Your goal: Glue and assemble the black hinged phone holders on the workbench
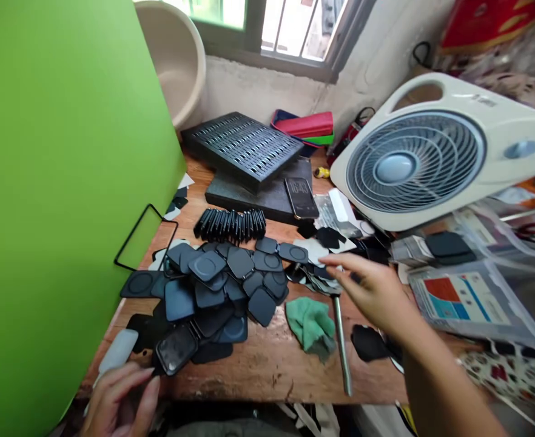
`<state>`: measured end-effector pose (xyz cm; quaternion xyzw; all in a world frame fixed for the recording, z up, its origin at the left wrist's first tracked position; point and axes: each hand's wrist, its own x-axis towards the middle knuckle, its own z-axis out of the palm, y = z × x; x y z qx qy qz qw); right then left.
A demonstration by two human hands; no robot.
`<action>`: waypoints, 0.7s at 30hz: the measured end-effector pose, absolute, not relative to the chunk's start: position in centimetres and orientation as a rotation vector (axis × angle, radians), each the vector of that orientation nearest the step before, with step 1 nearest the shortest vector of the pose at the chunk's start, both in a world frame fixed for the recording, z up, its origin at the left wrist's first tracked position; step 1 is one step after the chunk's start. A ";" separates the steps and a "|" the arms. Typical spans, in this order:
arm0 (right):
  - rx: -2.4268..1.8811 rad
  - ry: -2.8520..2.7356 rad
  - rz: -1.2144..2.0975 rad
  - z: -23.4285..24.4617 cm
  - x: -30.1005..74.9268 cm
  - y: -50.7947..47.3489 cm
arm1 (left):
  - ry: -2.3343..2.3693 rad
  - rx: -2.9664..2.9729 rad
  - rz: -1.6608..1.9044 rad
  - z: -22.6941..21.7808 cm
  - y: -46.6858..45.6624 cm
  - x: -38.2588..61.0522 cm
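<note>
My right hand (372,288) reaches over the right end of a pile of dark folding charging pads (240,264). Its fingers are stretched out and apart, close to some thin white and black pieces (315,273), with no held object visible. At the front left, my left hand (124,400) has loosely bent fingers with a gap between them and shows nothing in its grasp. Beside it lie an opened dark pad with a glossy face (176,349) and a translucent white piece (118,350). A crumpled green cloth (310,325) and a metal rod (341,346) rest below my right hand.
Behind the pile stand a row of slim black pieces (230,225), a slotted black tray (244,145) and a phone (301,197). A box fan (495,130) and clear plastic boxes (467,303) flank the right. A green panel (67,182) walls the left.
</note>
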<state>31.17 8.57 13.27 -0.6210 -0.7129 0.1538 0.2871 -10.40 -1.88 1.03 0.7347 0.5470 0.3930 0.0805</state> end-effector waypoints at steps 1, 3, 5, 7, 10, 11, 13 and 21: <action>-1.722 -1.901 0.485 11.9 31.1 6.1 | 1.610 2.202 1.187 1.9 -1.4 -9.6; -1.817 -1.949 0.535 9.2 30.2 2.2 | 1.550 2.167 1.222 3.5 -0.3 -7.4; -1.926 -2.032 0.466 6.9 28.9 -0.2 | 1.374 2.223 1.144 4.7 0.8 -4.5; -1.986 -2.093 0.380 5.3 28.0 -1.5 | 1.198 2.347 0.997 5.3 2.0 -1.6; -1.870 -2.070 0.342 4.7 28.4 -2.3 | 1.128 2.540 0.683 5.2 3.9 2.0; -1.811 -2.022 0.322 5.0 29.1 -2.4 | 1.156 2.588 0.598 5.1 4.5 2.9; -1.742 -1.903 0.223 5.8 30.8 -2.6 | 1.213 2.655 0.468 4.9 5.8 4.2; -1.781 -1.466 0.402 6.3 30.9 -2.7 | 0.896 2.770 0.936 4.6 6.7 3.9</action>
